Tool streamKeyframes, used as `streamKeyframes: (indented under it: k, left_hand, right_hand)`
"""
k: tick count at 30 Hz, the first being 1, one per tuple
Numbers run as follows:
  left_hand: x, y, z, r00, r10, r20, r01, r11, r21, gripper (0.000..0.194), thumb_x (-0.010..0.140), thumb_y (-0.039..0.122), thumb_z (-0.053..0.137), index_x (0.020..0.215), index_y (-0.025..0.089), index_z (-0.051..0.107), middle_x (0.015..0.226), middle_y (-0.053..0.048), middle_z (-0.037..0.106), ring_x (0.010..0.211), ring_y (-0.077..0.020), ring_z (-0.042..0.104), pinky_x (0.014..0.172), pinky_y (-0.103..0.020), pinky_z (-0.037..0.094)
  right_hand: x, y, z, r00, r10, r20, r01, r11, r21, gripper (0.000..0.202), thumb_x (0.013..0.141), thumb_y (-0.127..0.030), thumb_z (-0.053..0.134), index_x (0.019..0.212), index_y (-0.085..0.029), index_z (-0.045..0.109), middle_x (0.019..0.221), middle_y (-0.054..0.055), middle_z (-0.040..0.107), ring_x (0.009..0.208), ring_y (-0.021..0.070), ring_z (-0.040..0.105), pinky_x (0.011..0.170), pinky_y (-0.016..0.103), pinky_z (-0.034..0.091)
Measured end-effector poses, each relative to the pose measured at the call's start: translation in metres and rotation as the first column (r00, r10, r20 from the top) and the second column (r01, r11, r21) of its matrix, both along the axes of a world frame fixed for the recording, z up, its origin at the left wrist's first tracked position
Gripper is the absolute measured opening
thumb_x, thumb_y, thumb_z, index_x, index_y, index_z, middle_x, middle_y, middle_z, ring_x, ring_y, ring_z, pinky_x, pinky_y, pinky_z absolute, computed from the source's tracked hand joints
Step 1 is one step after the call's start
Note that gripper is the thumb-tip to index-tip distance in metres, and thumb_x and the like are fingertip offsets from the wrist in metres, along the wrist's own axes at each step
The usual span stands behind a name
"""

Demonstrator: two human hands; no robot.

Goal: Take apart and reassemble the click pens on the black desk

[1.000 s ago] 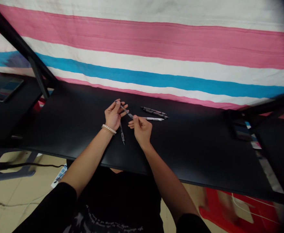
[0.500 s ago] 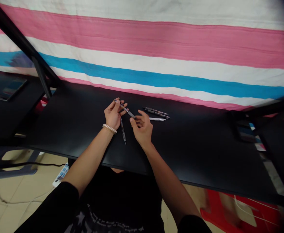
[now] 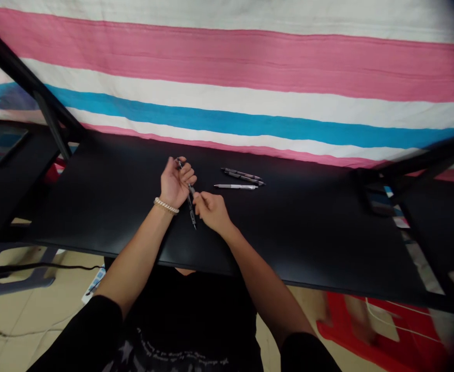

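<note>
My left hand [image 3: 176,183], with a pale beaded bracelet at the wrist, has its fingers curled round a slim pen. The lower, grey part of that pen [image 3: 191,190] reaches my right hand [image 3: 210,209], whose fingers pinch it. Under the hands a dark patterned pen [image 3: 192,214] lies on the black table [image 3: 308,227], its tip toward me. To the right of the hands lie a white and grey pen [image 3: 237,186] and, just behind it, two dark pens [image 3: 243,175] side by side.
A striped pink, white and blue cloth [image 3: 250,62] hangs behind the table. Black metal bars [image 3: 29,77] slant at both sides. A red stool [image 3: 382,325] stands below at the right, a power strip [image 3: 94,284] at the lower left.
The held pen has turned steeper, its grey end lower. My right hand has moved down and left, uncovering the white pen. The fingers of my left hand have curled in more.
</note>
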State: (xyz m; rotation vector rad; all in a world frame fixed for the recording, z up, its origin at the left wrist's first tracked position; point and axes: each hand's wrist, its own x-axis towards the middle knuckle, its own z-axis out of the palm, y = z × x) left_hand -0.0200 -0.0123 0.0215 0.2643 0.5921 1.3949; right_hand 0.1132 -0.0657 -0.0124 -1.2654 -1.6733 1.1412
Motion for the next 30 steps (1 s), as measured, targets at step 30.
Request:
streamKeyframes:
  k: [30]
  left_hand:
    - [-0.0036,-0.0005,0.0044,0.998,-0.064,-0.012,0.064,0.998,0.02,0.043,0.096,0.051,0.046,0.068,0.02,0.057,0.055,-0.002,0.052,0.049,-0.01,0.051,0.048,-0.023,0.042]
  right_hand:
    - [-0.0024,-0.0007,-0.0002,0.974,0.075,-0.215,-0.099,0.99,-0.099,0.052,0.094,-0.066,0.043,0.072,-0.02,0.054,0.05,-0.006,0.053,0.038,0.007,0.047,0.044,0.02,0.038]
